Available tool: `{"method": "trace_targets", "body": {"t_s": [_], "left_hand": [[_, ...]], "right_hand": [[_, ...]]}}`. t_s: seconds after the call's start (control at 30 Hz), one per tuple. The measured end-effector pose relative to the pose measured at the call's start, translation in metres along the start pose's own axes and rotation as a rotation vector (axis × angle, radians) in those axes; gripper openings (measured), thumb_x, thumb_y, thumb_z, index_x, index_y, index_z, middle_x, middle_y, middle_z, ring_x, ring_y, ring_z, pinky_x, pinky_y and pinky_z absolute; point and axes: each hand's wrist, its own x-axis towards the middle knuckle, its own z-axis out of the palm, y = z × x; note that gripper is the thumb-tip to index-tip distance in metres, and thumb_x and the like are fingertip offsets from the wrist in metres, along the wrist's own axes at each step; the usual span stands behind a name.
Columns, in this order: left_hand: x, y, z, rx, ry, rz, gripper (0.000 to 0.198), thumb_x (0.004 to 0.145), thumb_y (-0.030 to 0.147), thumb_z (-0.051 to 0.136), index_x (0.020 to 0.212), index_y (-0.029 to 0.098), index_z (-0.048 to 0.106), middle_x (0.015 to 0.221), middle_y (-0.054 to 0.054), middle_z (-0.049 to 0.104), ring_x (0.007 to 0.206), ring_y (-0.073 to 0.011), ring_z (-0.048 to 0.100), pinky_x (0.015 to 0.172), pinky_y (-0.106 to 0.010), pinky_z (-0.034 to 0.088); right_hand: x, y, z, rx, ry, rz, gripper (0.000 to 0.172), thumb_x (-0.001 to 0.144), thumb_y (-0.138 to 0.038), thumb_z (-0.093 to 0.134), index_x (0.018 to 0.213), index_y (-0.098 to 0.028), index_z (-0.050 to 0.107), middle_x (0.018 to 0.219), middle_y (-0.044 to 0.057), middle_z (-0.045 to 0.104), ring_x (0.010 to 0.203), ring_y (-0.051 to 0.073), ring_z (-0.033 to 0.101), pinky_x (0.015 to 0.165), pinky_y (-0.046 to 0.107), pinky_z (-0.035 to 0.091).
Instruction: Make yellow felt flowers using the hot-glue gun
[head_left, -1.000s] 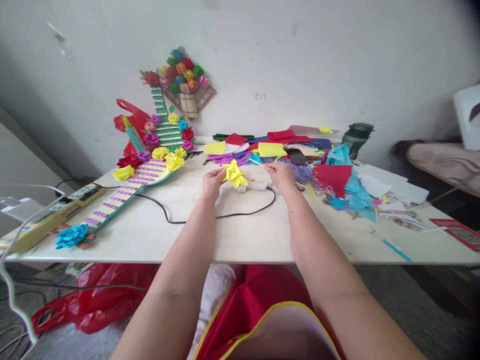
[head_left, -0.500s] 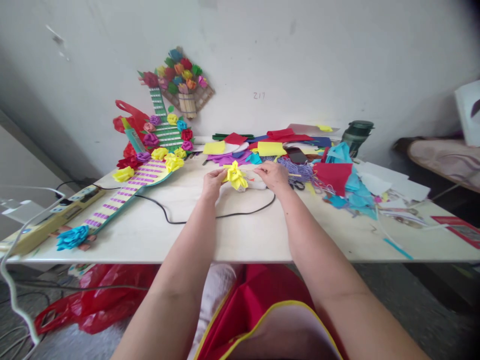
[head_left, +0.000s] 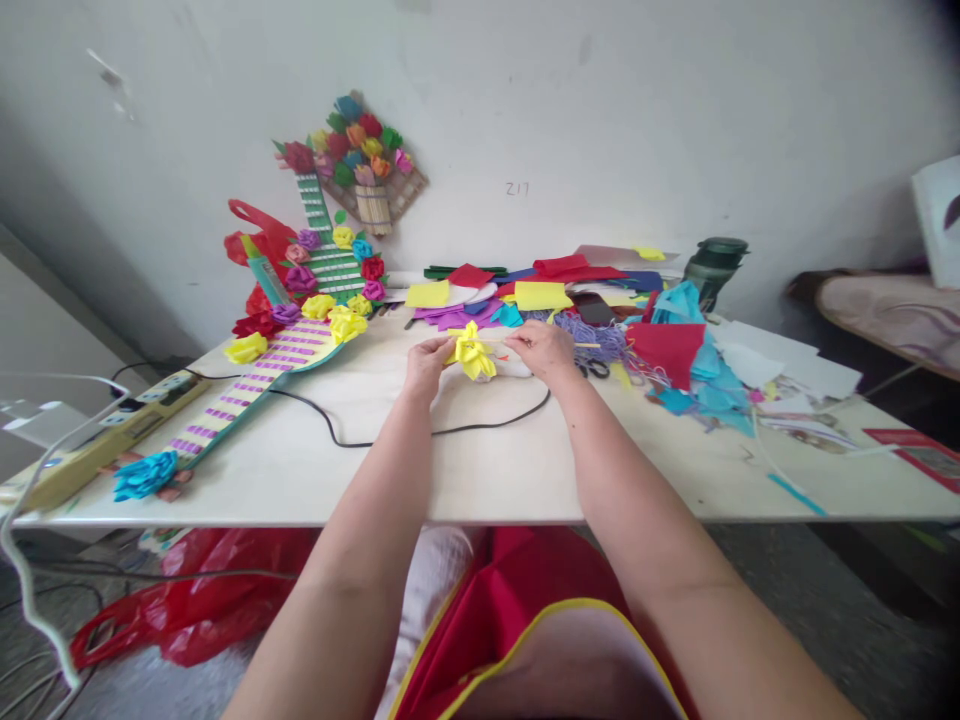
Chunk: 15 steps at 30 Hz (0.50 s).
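Observation:
Pinched at its left edge by my left hand point(head_left: 427, 366) is a yellow crepe-paper flower point(head_left: 472, 353), held up above the table. My right hand point(head_left: 541, 350) grips a thin wooden stick point(head_left: 586, 346) between closed fingertips. The stick runs level, one end reaching into the flower and the other poking out past the right side of my hand. Whether its tip is inside the petals is hidden. Behind and just below the flower lies a white object point(head_left: 514, 369) with a small red bit, partly covered; its kind cannot be made out.
A guitar-shaped board point(head_left: 259, 385) with paper flowers lies at left beside a power strip point(head_left: 112, 440). A black cord point(head_left: 352, 443) loops across the table point(head_left: 502, 485). Coloured paper sheets point(head_left: 540, 296), black scissors point(head_left: 596, 369), scraps point(head_left: 712, 380) and a dark bottle point(head_left: 716, 265) occupy the back and right.
The stick now shows more clearly, lying level between flower and right hand. Both hands stay in nearly the same place, and the flower has barely shifted.

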Motion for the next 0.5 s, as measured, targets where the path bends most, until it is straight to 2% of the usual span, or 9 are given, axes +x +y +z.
{"method": "trace_targets", "body": {"t_s": [0.13, 0.5], "left_hand": [[0.0004, -0.0002, -0.0003, 0.011, 0.001, -0.001, 0.049, 0.044, 0.049, 0.09, 0.073, 0.014, 0.073, 0.064, -0.004, 0.068, 0.083, -0.0243, 0.07, 0.083, -0.038, 0.054], [0.0003, -0.0002, 0.0001, -0.011, -0.004, 0.003, 0.05, 0.04, 0.049, 0.092, 0.073, 0.014, 0.076, 0.066, -0.005, 0.071, 0.08, -0.0236, 0.071, 0.083, -0.039, 0.056]], "right_hand": [[0.0002, 0.0005, 0.0, -0.004, 0.004, -0.001, 0.018, 0.088, -0.031, 0.063, 0.085, -0.025, 0.08, 0.093, 0.002, 0.076, 0.087, 0.018, 0.065, 0.066, 0.028, 0.038], [0.0004, 0.0004, -0.0008, -0.022, -0.006, 0.017, 0.019, 0.089, -0.032, 0.062, 0.087, -0.025, 0.08, 0.095, 0.003, 0.076, 0.09, 0.019, 0.065, 0.066, 0.028, 0.037]]}}
